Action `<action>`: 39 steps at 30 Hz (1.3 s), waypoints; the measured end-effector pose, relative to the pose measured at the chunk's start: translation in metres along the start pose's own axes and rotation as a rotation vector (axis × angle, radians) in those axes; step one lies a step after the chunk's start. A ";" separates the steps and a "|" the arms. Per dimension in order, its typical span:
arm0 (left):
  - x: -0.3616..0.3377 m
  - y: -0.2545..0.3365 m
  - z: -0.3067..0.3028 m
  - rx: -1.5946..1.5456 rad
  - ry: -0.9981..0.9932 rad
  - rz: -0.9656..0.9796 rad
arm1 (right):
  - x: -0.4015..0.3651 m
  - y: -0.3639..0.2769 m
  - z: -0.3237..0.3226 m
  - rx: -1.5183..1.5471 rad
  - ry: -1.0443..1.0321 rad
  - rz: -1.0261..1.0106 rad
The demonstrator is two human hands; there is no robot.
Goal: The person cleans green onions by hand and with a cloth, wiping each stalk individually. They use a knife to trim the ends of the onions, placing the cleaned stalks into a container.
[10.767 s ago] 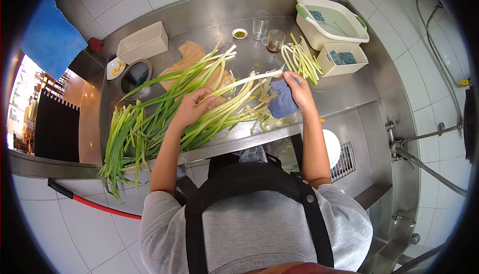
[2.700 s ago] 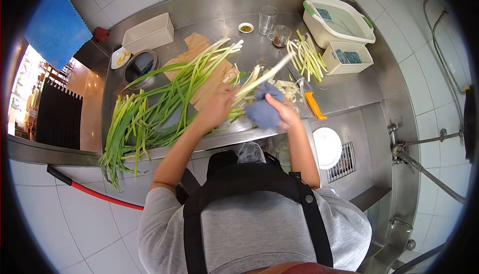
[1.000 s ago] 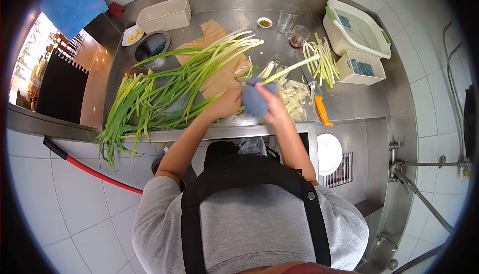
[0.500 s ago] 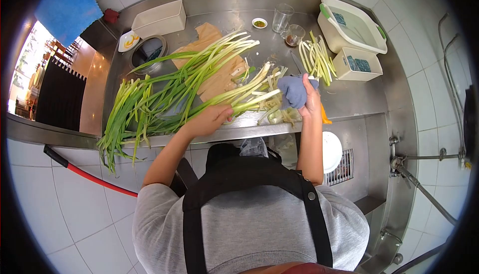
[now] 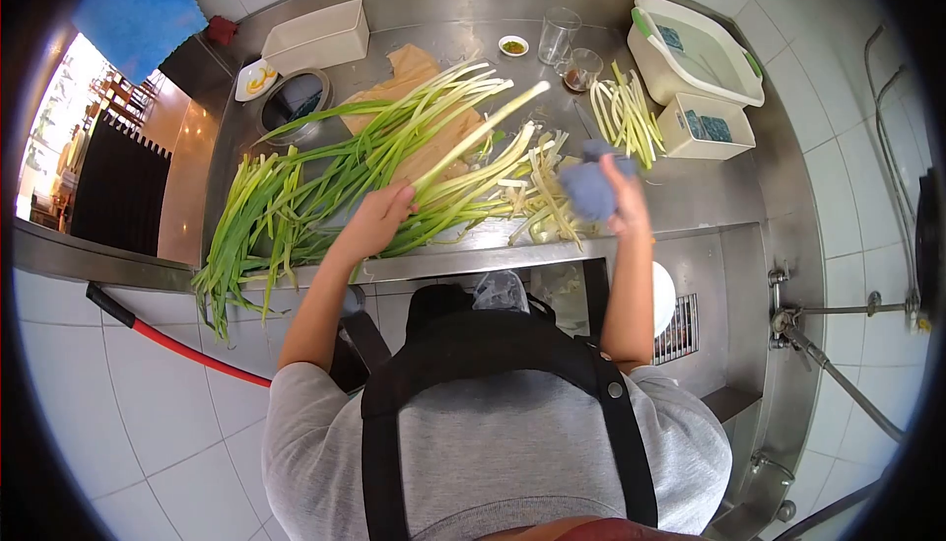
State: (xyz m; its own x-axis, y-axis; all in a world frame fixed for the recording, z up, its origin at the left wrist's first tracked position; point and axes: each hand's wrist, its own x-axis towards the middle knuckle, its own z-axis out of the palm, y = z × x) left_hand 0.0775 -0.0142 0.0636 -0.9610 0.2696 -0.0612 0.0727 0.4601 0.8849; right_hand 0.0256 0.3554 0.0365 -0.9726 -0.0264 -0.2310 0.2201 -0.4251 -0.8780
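My left hand (image 5: pixel 378 218) is closed around a long green onion (image 5: pixel 485 131), whose white end points up and to the right. Under and beside that hand lies a big heap of green onions (image 5: pixel 330 186), with leaves hanging over the counter's front edge. A crumpled blue-grey cloth (image 5: pixel 589 188) is gripped in my right hand (image 5: pixel 629 208), slightly blurred, above the counter and apart from the onion. Pale peeled scraps (image 5: pixel 545 196) lie between the hands. Beyond the cloth rests a bunch of trimmed pale stalks (image 5: pixel 623 112); a knife blade (image 5: pixel 583 119) partly shows beside it.
Brown paper (image 5: pixel 406 70) lies under the onions. Along the back stand a cream bin (image 5: pixel 315 38), a small sauce dish (image 5: pixel 512 46), glasses (image 5: pixel 559 36) and a white tub (image 5: pixel 690 73) of water. A sink with a drain grate (image 5: pixel 678 329) is at right, beside wall taps (image 5: pixel 785 322).
My left hand has moved left and raised the green onion, its white end now up and clear of the cloth. My right hand has shifted slightly right with the cloth.
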 end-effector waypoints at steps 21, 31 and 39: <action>-0.024 0.025 0.022 -0.009 -0.261 0.098 | -0.016 -0.001 0.057 0.191 -0.015 -0.044; -0.035 0.037 0.008 -0.071 -0.302 0.129 | -0.042 -0.032 0.051 0.228 -0.073 -0.142; -0.060 0.025 -0.028 -0.075 -0.193 0.126 | -0.040 -0.066 -0.005 0.310 0.020 -0.341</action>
State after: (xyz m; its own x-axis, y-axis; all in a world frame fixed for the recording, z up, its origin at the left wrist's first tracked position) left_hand 0.1295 -0.0423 0.1021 -0.8764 0.4807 -0.0285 0.1620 0.3501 0.9226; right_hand 0.0501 0.3889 0.1016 -0.9833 0.1777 0.0388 -0.1479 -0.6570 -0.7392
